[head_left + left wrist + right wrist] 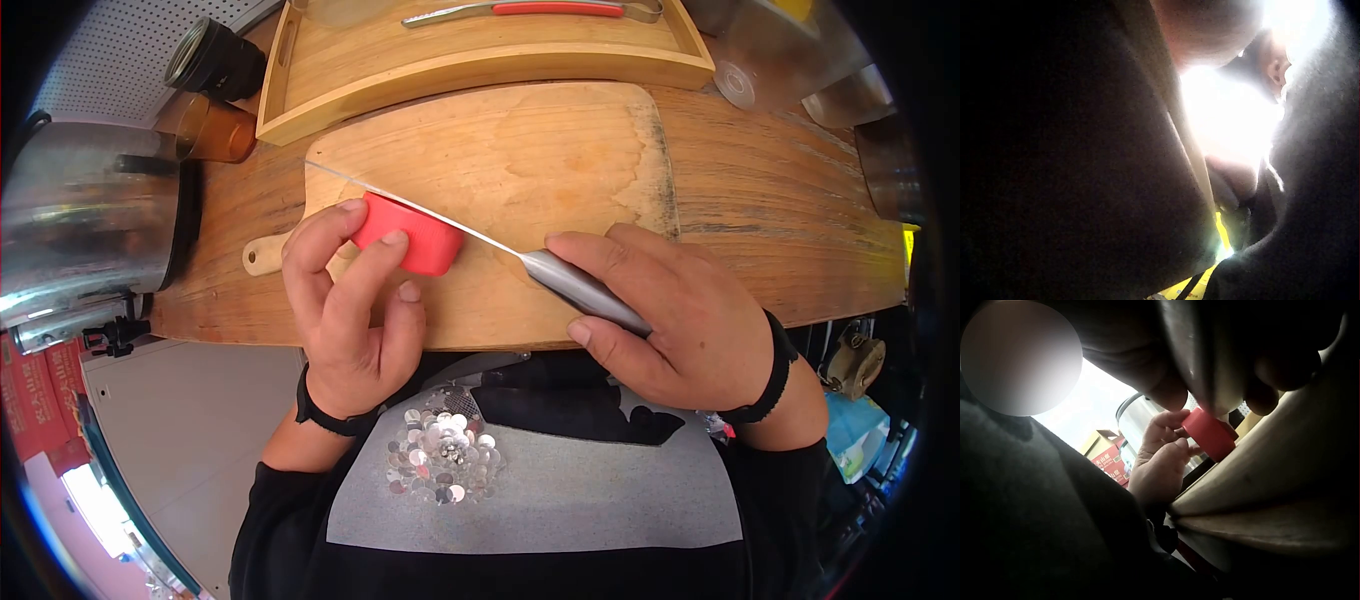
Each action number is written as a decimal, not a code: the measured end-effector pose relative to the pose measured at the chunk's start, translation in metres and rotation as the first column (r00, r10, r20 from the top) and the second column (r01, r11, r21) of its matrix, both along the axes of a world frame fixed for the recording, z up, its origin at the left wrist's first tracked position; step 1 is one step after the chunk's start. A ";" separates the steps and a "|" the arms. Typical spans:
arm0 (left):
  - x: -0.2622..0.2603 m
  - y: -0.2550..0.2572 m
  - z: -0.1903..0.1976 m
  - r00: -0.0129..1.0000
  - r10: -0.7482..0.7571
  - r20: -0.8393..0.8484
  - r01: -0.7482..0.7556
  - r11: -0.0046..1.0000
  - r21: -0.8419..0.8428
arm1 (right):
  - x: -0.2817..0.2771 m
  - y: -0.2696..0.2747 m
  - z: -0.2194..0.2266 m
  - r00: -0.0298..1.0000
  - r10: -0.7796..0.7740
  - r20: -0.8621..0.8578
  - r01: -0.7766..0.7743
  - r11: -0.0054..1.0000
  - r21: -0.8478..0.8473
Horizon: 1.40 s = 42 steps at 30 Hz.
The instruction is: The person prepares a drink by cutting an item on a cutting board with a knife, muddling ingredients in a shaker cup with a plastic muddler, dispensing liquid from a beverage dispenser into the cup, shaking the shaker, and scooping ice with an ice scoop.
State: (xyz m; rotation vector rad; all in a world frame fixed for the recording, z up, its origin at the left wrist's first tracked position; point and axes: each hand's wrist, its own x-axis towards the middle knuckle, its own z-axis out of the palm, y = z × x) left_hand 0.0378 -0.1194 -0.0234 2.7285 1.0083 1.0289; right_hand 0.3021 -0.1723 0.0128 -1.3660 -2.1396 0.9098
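Observation:
A red block [415,238] with rounded ends and a finely ridged side is on the wooden cutting board [560,150]. My left hand [350,310] holds it with bent fingers, two fingertips on its left part, the thumb a little lower. In my right hand [680,310] is a kitchen knife [585,290], gripped by its grey metal handle. The blade slants up and left along the block's far edge, its tip over the board's left part. The right wrist view shows the left hand [1163,462] at the red block [1210,434]. The left wrist view is mostly dark.
Behind the board stands a wooden tray [480,68] with red-handled tongs [550,10] in it. A steel pot [90,220], an amber cup [215,130] and a black cylinder [215,60] stand left. Clear containers [790,50] stand back right. The board's handle [262,256] points left.

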 end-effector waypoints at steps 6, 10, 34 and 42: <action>0.004 0.001 -0.004 0.987 0.020 0.160 0.016 0.975 -0.220 | 0.002 0.000 0.007 0.999 -0.013 -0.048 0.013 1.000 -0.010; 0.007 0.002 -0.001 0.992 0.004 0.126 0.018 0.986 -0.168 | 0.002 0.002 0.000 0.999 0.007 0.050 -0.006 1.000 -0.012; 0.003 0.001 0.002 0.994 -0.096 0.055 0.096 0.995 -0.004 | 0.002 -0.001 0.001 1.000 0.020 0.020 -0.020 1.000 -0.019; -0.001 0.000 0.000 0.996 -0.065 0.069 0.071 0.993 -0.092 | 0.005 0.001 0.001 0.999 -0.034 -0.037 0.035 0.999 0.035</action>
